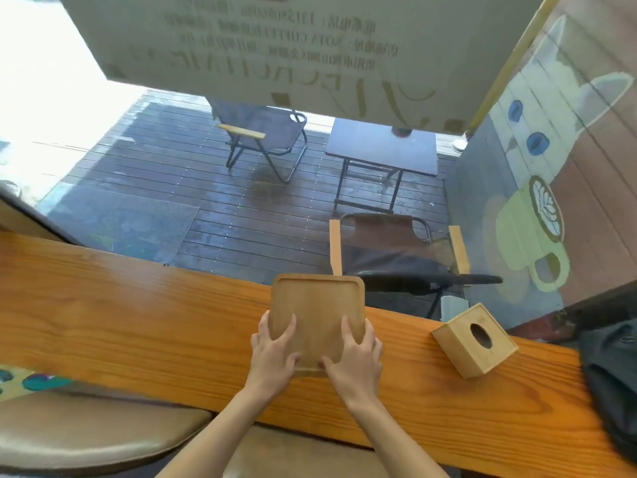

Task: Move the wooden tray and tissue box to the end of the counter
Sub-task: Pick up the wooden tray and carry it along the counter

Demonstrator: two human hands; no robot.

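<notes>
A square wooden tray (317,301) with a raised rim lies on the long orange wooden counter (138,326), near its window-side edge. My left hand (274,355) grips the tray's near left corner, fingers over the rim. My right hand (355,357) grips the near right corner the same way. A cube-shaped wooden tissue box (474,341) with an oval hole on top stands on the counter to the right of the tray, apart from both hands.
A dark bag (610,384) lies at the counter's right end, just past the tissue box. A window behind the counter shows a deck with folding chairs and a small table. Tan cushioned seats (86,429) sit below the counter's near edge.
</notes>
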